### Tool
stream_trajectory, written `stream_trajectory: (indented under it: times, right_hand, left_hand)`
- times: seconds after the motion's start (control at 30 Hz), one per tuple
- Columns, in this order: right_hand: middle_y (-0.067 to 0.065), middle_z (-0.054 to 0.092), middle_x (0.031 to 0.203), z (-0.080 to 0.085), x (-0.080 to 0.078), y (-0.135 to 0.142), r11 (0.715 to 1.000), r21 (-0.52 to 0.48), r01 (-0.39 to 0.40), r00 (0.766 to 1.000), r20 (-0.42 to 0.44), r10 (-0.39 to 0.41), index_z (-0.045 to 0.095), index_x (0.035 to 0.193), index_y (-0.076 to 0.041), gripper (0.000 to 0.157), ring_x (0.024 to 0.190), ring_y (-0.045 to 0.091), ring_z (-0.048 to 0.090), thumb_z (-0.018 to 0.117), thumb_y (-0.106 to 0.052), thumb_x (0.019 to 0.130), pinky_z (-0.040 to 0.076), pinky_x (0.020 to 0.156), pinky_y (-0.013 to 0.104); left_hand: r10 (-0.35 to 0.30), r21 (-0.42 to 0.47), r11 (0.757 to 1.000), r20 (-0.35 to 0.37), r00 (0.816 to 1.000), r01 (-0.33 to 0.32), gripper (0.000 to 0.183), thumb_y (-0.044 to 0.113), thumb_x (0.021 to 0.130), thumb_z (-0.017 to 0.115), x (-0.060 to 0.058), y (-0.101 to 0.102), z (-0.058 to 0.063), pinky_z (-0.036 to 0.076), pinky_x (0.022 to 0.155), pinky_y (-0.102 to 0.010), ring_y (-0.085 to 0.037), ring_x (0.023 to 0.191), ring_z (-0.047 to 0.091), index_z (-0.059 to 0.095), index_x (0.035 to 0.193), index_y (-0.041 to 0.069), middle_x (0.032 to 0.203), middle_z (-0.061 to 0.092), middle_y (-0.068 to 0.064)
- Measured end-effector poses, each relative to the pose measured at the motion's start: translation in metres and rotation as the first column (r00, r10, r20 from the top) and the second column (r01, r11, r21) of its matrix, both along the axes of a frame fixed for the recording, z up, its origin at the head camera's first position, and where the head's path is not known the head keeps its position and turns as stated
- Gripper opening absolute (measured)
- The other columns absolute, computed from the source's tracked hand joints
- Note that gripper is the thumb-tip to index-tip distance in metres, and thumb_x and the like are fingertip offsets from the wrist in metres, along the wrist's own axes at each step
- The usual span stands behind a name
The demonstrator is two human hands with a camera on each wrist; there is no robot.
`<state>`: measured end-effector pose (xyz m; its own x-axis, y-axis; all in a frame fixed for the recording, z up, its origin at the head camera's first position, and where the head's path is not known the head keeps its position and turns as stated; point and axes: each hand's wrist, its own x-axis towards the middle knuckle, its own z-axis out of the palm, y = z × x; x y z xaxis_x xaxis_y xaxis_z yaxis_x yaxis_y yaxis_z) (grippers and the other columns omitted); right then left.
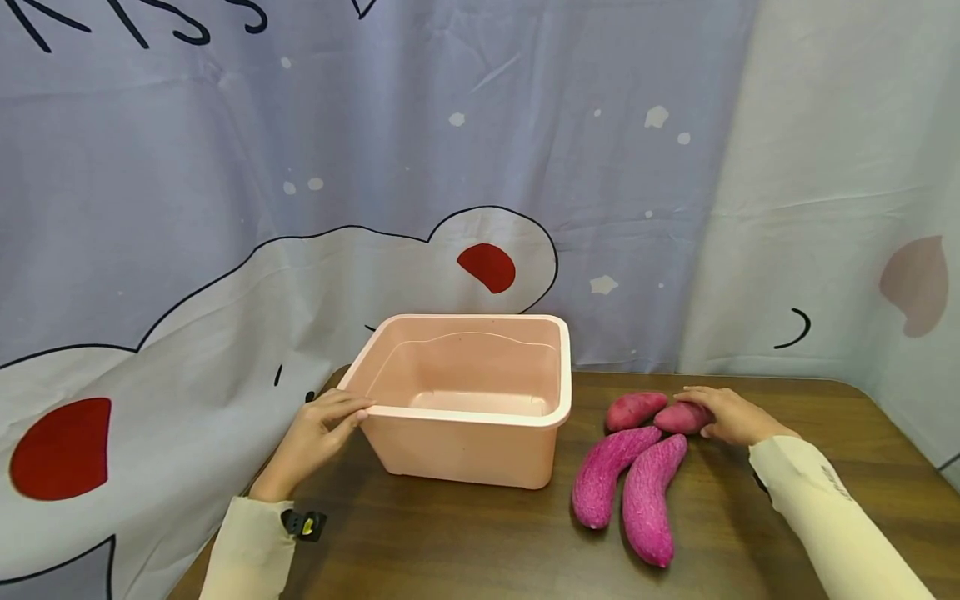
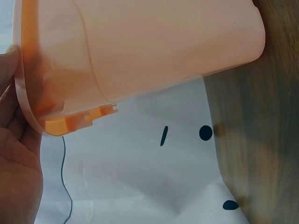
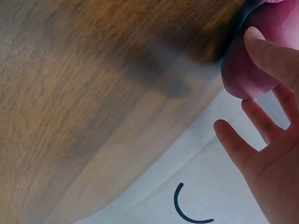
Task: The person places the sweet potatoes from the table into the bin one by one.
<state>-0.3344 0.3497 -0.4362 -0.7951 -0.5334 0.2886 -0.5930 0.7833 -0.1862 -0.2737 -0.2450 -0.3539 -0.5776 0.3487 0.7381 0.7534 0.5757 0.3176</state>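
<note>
A pale pink plastic basin [image 1: 465, 446] stands upright on the table. My left hand [image 1: 321, 437] grips its rim at the near left corner; in the left wrist view the thumb [image 2: 8, 65] lies against the rim. Right of the basin, my right hand [image 1: 738, 417] holds a short reddish sweet potato [image 1: 681, 417] between thumb and fingers. In the right wrist view, the thumb [image 3: 273, 56] presses on its smooth skin [image 3: 247, 74], while two outer fingers stand apart from it. A second sweet potato [image 1: 633, 410] lies just left of the held one.
Two long, curved magenta vegetables with speckled skin, one on the left [image 1: 600, 479] and one on the right [image 1: 648, 508], lie in front of the sweet potatoes. The wooden table [image 1: 450, 542] ends at a printed curtain [image 1: 622, 208] behind.
</note>
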Motion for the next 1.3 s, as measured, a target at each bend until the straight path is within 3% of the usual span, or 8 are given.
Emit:
stream_trajectory:
  times: [0.27, 0.47, 0.6, 0.77, 0.87, 1.03, 1.17, 1.3]
  right_hand:
    - [0.023, 0.063, 0.113, 0.0, 0.002, -0.001, 1.0, 0.003, 0.012, 1.0, -0.012, -0.012, 0.06, 0.116, 0.004, 0.054, 0.103, 0.044, 0.059, 0.076, 0.009, 0.064, 0.047, 0.087, 0.057]
    - [0.023, 0.061, 0.118, 0.0, 0.007, -0.003, 0.997, 0.026, 0.073, 0.997, 0.027, -0.074, 0.058, 0.12, 0.002, 0.055, 0.106, 0.045, 0.056, 0.074, 0.008, 0.068, 0.047, 0.087, 0.059]
    - [0.023, 0.06, 0.119, 0.001, 0.01, -0.002, 0.996, 0.028, 0.085, 0.996, -0.005, -0.085, 0.057, 0.12, 0.0, 0.055, 0.107, 0.045, 0.055, 0.074, 0.006, 0.069, 0.049, 0.082, 0.059]
    - [0.021, 0.061, 0.118, 0.002, 0.012, 0.0, 0.997, 0.01, 0.075, 0.996, -0.058, -0.074, 0.056, 0.119, -0.001, 0.054, 0.105, 0.043, 0.056, 0.073, 0.008, 0.068, 0.05, 0.082, 0.057]
    - [0.022, 0.06, 0.118, 0.005, 0.012, 0.001, 0.998, 0.002, 0.064, 0.996, -0.07, -0.063, 0.055, 0.119, 0.002, 0.054, 0.107, 0.044, 0.056, 0.073, 0.008, 0.069, 0.048, 0.085, 0.058]
    - [0.021, 0.061, 0.115, 0.007, 0.011, 0.001, 1.0, 0.008, 0.012, 0.992, -0.128, -0.011, 0.058, 0.116, 0.004, 0.054, 0.105, 0.044, 0.057, 0.075, 0.007, 0.065, 0.047, 0.087, 0.057]
    - [0.02, 0.063, 0.11, 0.006, 0.009, 0.002, 0.999, 0.018, -0.041, 0.979, -0.199, 0.044, 0.059, 0.112, 0.005, 0.054, 0.101, 0.042, 0.058, 0.077, 0.008, 0.06, 0.045, 0.085, 0.055]
    - [0.024, 0.063, 0.112, 0.012, 0.008, 0.0, 0.999, 0.03, -0.044, 0.984, -0.173, 0.048, 0.06, 0.113, 0.008, 0.053, 0.104, 0.044, 0.058, 0.076, 0.009, 0.062, 0.044, 0.088, 0.056]
  left_hand:
    - [0.008, -0.001, 1.0, 0.001, 1.0, -0.008, 0.024, -0.016, 0.071, 0.074, -0.014, -0.011, -0.015, 0.041, 0.08, -0.003, -0.026, 0.084, 0.064, 0.075, 0.092, -0.004, 0.091, 0.072, -0.013]
    - [-0.008, 0.008, 1.0, 0.0, 1.0, 0.008, 0.022, -0.019, 0.07, 0.072, 0.0, 0.0, -0.001, 0.041, 0.08, -0.003, -0.03, 0.082, 0.063, 0.072, 0.09, -0.01, 0.088, 0.071, -0.018]
    - [-0.016, 0.006, 1.0, 0.001, 1.0, 0.016, 0.021, -0.02, 0.07, 0.071, 0.01, 0.006, 0.009, 0.042, 0.079, -0.004, -0.031, 0.08, 0.062, 0.072, 0.089, -0.01, 0.087, 0.07, -0.019]
    - [-0.025, 0.009, 1.0, -0.001, 1.0, 0.025, 0.022, -0.02, 0.07, 0.071, 0.011, 0.007, 0.012, 0.043, 0.079, -0.005, -0.031, 0.081, 0.062, 0.072, 0.09, -0.01, 0.087, 0.07, -0.019]
    - [-0.02, 0.009, 1.0, -0.002, 1.0, 0.02, 0.022, -0.02, 0.07, 0.071, 0.008, 0.004, 0.008, 0.042, 0.079, -0.004, -0.031, 0.081, 0.062, 0.072, 0.09, -0.01, 0.087, 0.07, -0.019]
    - [-0.003, 0.004, 1.0, 0.004, 1.0, 0.003, 0.024, -0.016, 0.071, 0.073, -0.009, -0.009, -0.011, 0.041, 0.08, -0.003, -0.027, 0.084, 0.063, 0.074, 0.093, -0.006, 0.091, 0.072, -0.014]
    - [-0.008, 0.003, 1.0, 0.009, 1.0, 0.008, 0.024, -0.015, 0.072, 0.074, -0.009, -0.009, -0.01, 0.042, 0.08, -0.004, -0.026, 0.085, 0.064, 0.074, 0.093, -0.004, 0.092, 0.072, -0.013]
    - [-0.019, 0.006, 1.0, 0.01, 1.0, 0.019, 0.024, -0.012, 0.073, 0.074, -0.011, -0.011, -0.012, 0.042, 0.081, -0.004, -0.024, 0.087, 0.064, 0.075, 0.095, -0.002, 0.093, 0.072, -0.011]
